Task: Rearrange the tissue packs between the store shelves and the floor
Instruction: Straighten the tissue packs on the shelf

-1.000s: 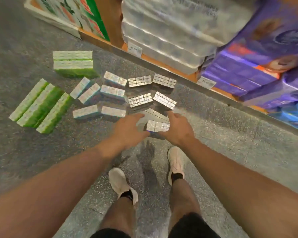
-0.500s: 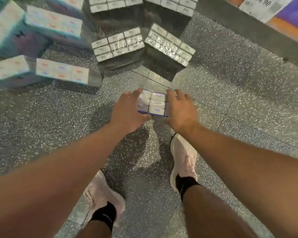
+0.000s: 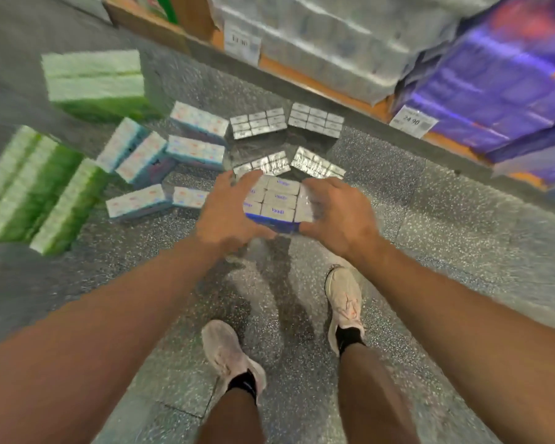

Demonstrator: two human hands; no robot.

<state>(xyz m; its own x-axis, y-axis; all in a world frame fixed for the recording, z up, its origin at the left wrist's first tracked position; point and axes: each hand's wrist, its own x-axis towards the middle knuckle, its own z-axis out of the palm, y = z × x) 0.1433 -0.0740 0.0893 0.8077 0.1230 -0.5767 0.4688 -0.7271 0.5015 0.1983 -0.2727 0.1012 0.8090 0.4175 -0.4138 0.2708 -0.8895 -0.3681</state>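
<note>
Over the speckled store floor (image 3: 430, 251), at twelve o'clock from my shoes, my left hand (image 3: 228, 213) and right hand (image 3: 337, 213) clamp the film-wrapped tissue pack (image 3: 277, 203) by its sides, which I judge light, squashy and slippery.

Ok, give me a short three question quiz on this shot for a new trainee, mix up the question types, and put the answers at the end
1. True or false: both hands grip the blue-sided tissue pack.
2. The green packs lie on which side of the picture? A) left B) right C) on the shelf
3. Fill in: the price tag under the purple packs reads ____.

Key
1. True: the left hand and the right hand hold it from either side.
2. A
3. 24.90
</note>
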